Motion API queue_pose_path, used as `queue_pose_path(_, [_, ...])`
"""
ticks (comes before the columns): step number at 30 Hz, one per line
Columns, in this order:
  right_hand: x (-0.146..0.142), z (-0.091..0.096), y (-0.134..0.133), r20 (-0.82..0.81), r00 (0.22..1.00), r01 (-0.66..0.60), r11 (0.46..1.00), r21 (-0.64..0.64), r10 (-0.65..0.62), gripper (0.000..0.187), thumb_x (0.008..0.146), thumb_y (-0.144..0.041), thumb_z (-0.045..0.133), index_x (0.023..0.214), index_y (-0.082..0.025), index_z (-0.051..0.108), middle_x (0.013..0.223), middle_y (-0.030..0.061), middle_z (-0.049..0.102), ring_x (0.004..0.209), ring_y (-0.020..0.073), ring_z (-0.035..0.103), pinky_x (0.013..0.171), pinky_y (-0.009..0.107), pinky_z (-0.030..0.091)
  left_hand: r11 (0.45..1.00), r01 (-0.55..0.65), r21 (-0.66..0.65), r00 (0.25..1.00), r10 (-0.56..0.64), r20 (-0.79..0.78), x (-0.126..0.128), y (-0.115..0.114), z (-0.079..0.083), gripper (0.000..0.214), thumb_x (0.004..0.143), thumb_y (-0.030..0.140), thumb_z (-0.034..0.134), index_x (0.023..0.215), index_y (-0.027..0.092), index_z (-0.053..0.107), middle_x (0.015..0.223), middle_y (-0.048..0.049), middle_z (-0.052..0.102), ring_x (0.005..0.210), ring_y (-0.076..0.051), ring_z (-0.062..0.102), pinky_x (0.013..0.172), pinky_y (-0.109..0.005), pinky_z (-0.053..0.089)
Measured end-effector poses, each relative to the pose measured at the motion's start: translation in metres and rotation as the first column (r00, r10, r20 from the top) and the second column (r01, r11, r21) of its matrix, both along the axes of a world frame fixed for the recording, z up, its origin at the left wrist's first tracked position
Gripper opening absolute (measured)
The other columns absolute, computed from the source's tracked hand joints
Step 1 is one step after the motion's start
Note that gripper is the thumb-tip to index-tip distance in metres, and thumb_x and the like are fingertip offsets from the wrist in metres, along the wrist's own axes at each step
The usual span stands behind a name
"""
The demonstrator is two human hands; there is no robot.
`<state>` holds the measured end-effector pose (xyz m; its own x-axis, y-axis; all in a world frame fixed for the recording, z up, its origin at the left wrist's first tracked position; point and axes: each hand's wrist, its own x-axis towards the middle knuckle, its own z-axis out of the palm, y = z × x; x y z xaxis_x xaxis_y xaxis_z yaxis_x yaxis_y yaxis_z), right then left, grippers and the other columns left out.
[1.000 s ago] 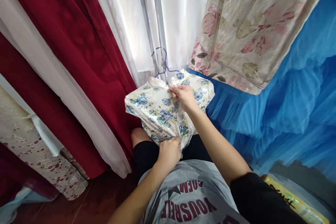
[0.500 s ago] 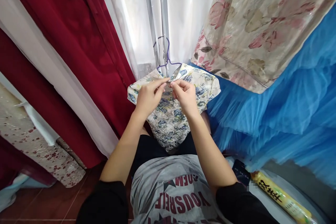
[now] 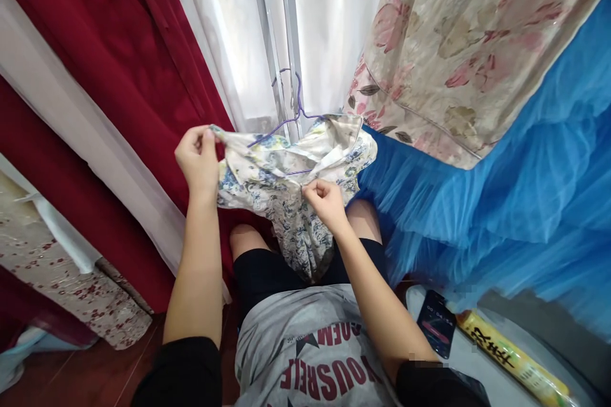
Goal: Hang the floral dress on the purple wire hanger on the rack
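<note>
A short-sleeved floral shirt (image 3: 258,187) in white, blue and yellow hangs on a purple wire hanger (image 3: 300,105) in front of me. Its front is parted at the top, and the hanger's lower bar shows through the gap. My left hand (image 3: 198,156) is closed on one edge of the shirt, pulling it out to the left and up. Lower down, near the middle of the chest, my right hand (image 3: 327,200) pinches the other front edge. The lower part of the shirt droops in folds between my knees.
Red curtains (image 3: 157,76) hang at left and white cloth (image 3: 324,25) behind the hanger, with grey metal poles (image 3: 289,25). On the right are a floral cloth (image 3: 429,63) and blue tulle (image 3: 453,203). A phone (image 3: 436,324) and a yellow package (image 3: 515,356) lie at lower right.
My left hand has moved left and slightly up, drawing the shirt's edge away. The right hand has dropped lower, and the shirt's neck has spread apart.
</note>
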<state>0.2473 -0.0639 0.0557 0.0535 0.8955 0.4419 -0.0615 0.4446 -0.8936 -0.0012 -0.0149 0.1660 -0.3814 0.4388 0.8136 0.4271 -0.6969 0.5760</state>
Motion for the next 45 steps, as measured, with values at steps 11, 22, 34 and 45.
queue_pose_path(11, [0.035,-0.046,0.000,-0.334,0.900,0.215,0.952,-0.220,-0.280,0.021,0.074,-0.034,0.062,0.061,-0.021,0.051,0.054,-0.0058,0.042,0.049,0.0091,0.033,0.048,0.024,0.024,0.723,0.642,-0.254,0.506,-0.151,0.849,0.034,-0.025,-0.167,0.011,0.083,0.020,0.066,0.088,0.017,0.058,0.088,-0.0080,0.071,0.085,-0.019,0.070,0.087,-0.037,0.053])
queue_pose_path(22, [0.067,-0.064,-0.018,-0.229,0.826,0.521,0.853,-0.037,-0.515,0.032,0.087,-0.051,0.059,0.074,-0.022,0.057,0.073,0.0009,0.056,0.070,0.0178,0.052,0.070,0.031,0.044,0.477,0.868,-0.142,0.468,-0.685,0.558,0.137,-0.088,-0.104,0.026,0.084,0.044,0.076,0.087,0.020,0.064,0.102,-0.0045,0.065,0.096,-0.018,0.062,0.090,-0.029,0.051])
queue_pose_path(34, [0.065,-0.027,-0.045,-0.335,0.813,-0.581,0.684,-0.441,0.476,0.072,0.081,-0.088,0.050,0.093,-0.021,0.070,0.080,0.0074,0.070,0.086,0.0261,0.068,0.074,0.035,0.053,0.734,0.498,-0.462,0.720,-0.647,-0.251,0.152,-0.096,-0.126,0.029,0.097,0.042,0.062,0.123,0.028,0.068,0.138,-0.0091,0.059,0.146,-0.030,0.039,0.125,-0.050,0.023])
queue_pose_path(45, [0.105,0.043,-0.073,0.207,0.696,-0.547,0.695,-0.467,0.688,0.032,0.082,-0.044,0.077,0.086,-0.013,0.071,0.067,-0.0016,0.060,0.055,0.0093,0.047,0.051,0.022,0.037,0.263,0.422,-0.868,0.265,-0.951,-0.159,0.094,-0.074,-0.127,0.058,0.092,0.069,0.055,0.088,0.014,0.072,0.079,-0.0028,0.064,0.076,-0.018,0.058,0.071,-0.028,0.046])
